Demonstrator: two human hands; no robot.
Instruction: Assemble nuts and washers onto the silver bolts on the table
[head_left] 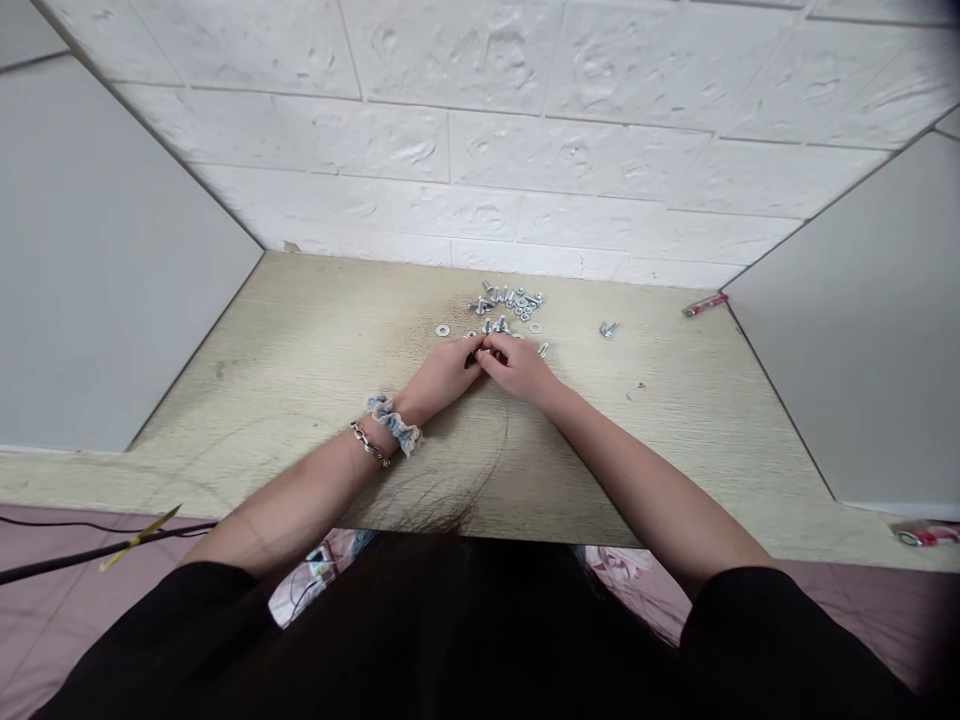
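- I can read no text, label, brand, number or sign anywhere on my feed.
- The red tool [705,305], well to the right of the bolts [510,300], is too small for me to make out any print on it.
- The red thing [926,535], far right of the bolts and nearer to me, is blurred, so I cannot tell whether it bears any marking.
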